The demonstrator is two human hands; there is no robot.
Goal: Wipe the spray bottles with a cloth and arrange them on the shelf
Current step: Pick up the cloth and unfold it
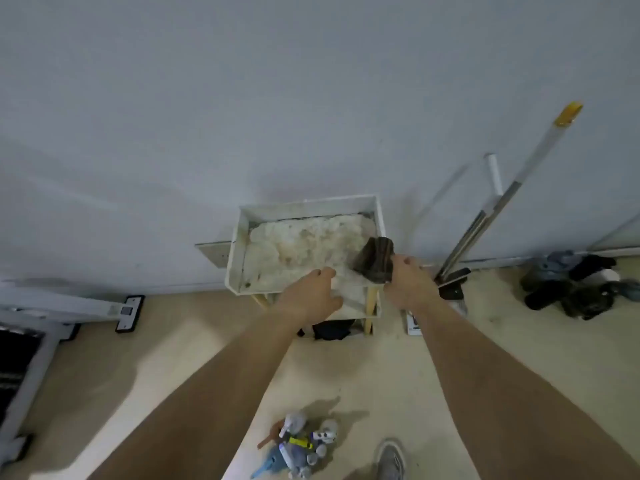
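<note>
A small white shelf [239,244] stands against the wall, and its top tray is lined with a stained whitish sheet [304,244]. My left hand [311,296] grips the tray's front edge, thumb on top of the sheet. At the tray's front right corner, my right hand [408,282] holds a dark brown striped bundle [375,259]; it looks like a cloth, but blur hides detail. Several spray bottles [301,445] lie in a pile on the floor near my foot, far below both hands.
A mop handle with a yellow tip [512,188] leans on the wall right of the shelf. Dark shoes and items [571,285] lie at the right wall. A white frame [69,306] lies at the left. A black bag [330,329] sits under the shelf. My shoe [389,459] is at the bottom.
</note>
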